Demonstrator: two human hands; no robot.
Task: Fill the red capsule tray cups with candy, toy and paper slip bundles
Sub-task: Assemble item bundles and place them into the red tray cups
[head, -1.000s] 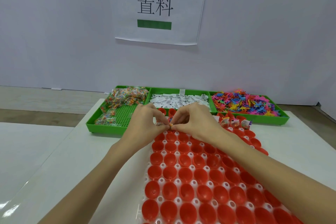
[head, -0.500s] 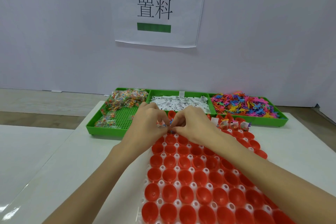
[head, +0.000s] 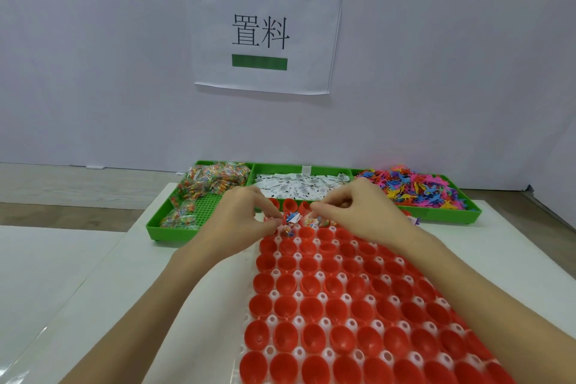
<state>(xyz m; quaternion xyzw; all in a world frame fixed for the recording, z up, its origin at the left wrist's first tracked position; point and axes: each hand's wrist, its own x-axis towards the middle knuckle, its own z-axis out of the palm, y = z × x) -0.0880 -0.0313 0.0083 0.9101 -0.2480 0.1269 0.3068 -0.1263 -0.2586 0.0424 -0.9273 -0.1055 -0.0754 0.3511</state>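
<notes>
The red capsule tray (head: 343,305) lies in front of me, and most of its cups hold nothing. At its far left corner my left hand (head: 246,221) and right hand (head: 358,212) work close together. Between them a bundle (head: 292,217) of a blue toy and a white paper slip sits in a cup, and my left thumb and forefinger pinch its edge. My right fingertips pinch a clear candy packet (head: 313,222) over the neighbouring cup. Another small bundle (head: 285,231) lies in the cup just below. My right hand hides the far row's other cups.
Three green trays stand behind the capsule tray: candy packets (head: 215,179) on the left, paper slips (head: 299,188) in the middle, coloured plastic toys (head: 417,188) on the right. A paper sign (head: 261,34) hangs on the wall. White table surface (head: 93,274) extends left.
My hands were pressed together on one small bundle; now they have drawn slightly apart, and the toy-and-slip bundle shows between them. The view has tilted up a little.
</notes>
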